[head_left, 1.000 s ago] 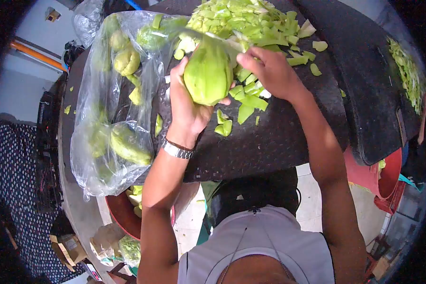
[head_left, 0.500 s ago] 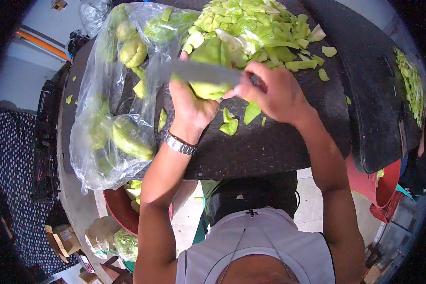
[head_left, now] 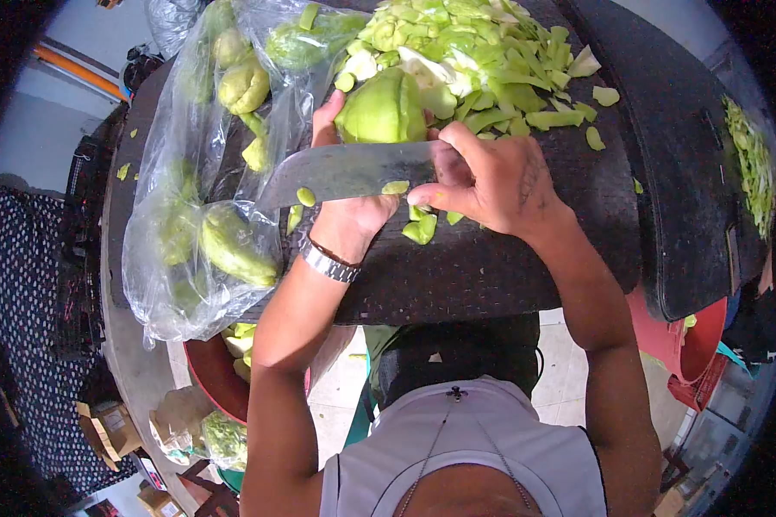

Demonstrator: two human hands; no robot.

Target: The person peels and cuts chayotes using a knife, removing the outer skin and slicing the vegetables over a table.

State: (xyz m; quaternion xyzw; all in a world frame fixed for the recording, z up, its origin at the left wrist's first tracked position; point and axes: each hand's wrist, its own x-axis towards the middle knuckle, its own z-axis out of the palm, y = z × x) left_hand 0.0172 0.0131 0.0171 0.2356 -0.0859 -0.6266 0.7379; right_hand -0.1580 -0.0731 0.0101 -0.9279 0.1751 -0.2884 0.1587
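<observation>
Left hand (head_left: 360, 209) grips one chayote (head_left: 381, 110); right hand (head_left: 498, 178) grips one knife (head_left: 349, 169) bearing two scraps (head_left: 395, 187)

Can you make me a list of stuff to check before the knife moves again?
1. Knife gripped by the right hand: ok.
2. Green vegetable held in the left hand: ok.
3. Knife clear of the left hand: cannot tell; it crosses in front of the palm, and any gap is hidden.
4. Knife's face bare: not ok; green bits show against it.
5. Plastic bag clear of the knife: cannot tell; the tip overlaps it in this view.
</observation>
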